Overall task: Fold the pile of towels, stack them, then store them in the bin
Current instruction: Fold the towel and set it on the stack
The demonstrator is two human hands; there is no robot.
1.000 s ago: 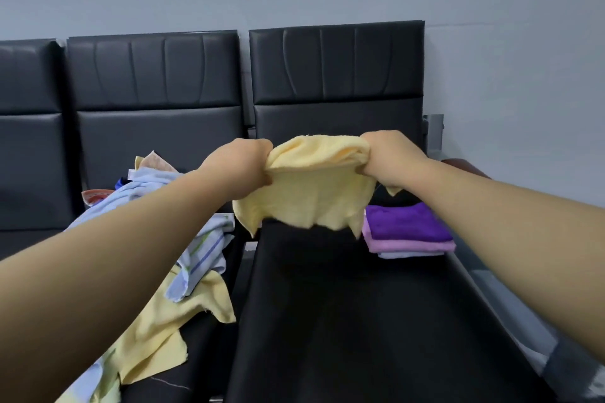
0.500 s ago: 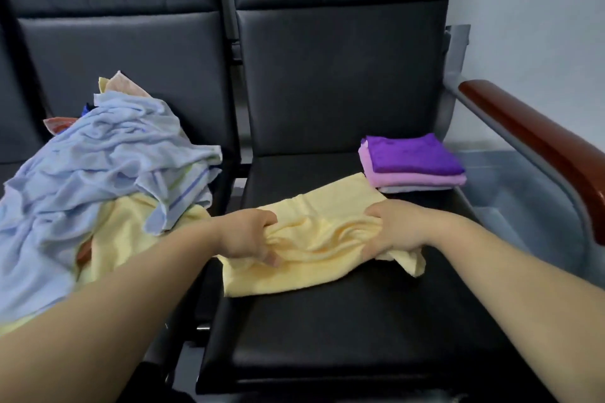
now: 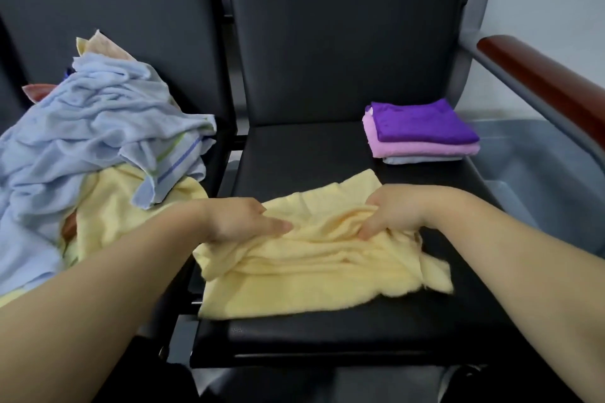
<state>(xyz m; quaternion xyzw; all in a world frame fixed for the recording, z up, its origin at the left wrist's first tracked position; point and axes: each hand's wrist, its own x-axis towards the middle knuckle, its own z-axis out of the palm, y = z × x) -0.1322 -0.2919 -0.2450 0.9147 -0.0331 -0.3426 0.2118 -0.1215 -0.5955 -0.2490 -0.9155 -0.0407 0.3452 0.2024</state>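
Note:
A crumpled yellow towel (image 3: 314,271) lies on the black seat (image 3: 327,334) in front of me. My left hand (image 3: 242,219) grips its upper left part, with the thumb lying on the cloth. My right hand (image 3: 396,209) grips bunched fabric at its upper right. A folded stack (image 3: 422,131) sits at the seat's back right: purple on top, pink under it, a pale towel at the bottom. The unfolded pile (image 3: 98,127), with a light blue towel over yellow ones, covers the seat to the left.
A wooden armrest (image 3: 550,88) on a grey metal frame borders the seat on the right. Beyond it, lower down, stands a grey bin (image 3: 537,167). Black chair backs (image 3: 343,36) rise behind both seats.
The yellow towel was held up in the air between both hands a second ago. It now lies on the seat, with both hands still on it. My view has tilted down.

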